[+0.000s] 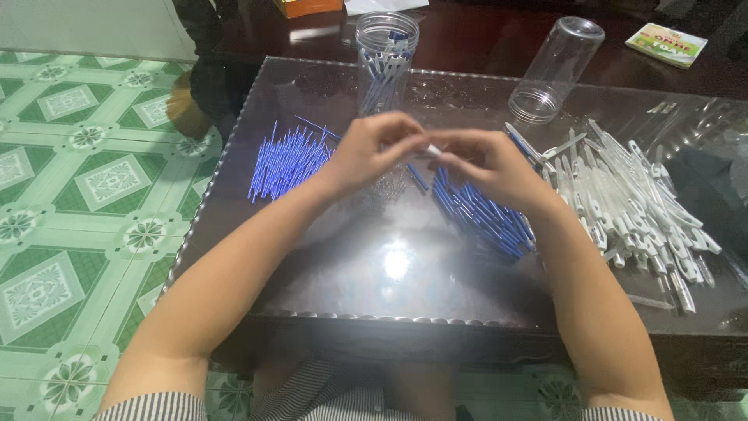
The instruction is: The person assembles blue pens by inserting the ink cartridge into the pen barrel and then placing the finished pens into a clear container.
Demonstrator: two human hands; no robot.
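A small white pen piece sits level, pinched between the fingers above the glass.

1. A single head-worn camera looks steeply down and forward from above the person's chest.
2. It sits close, with both forearms filling the lower frame.
3. It faces across the glass tabletop, with green tiled floor at left.

Bright overhead glare on the glossy table (hands slightly blurred).
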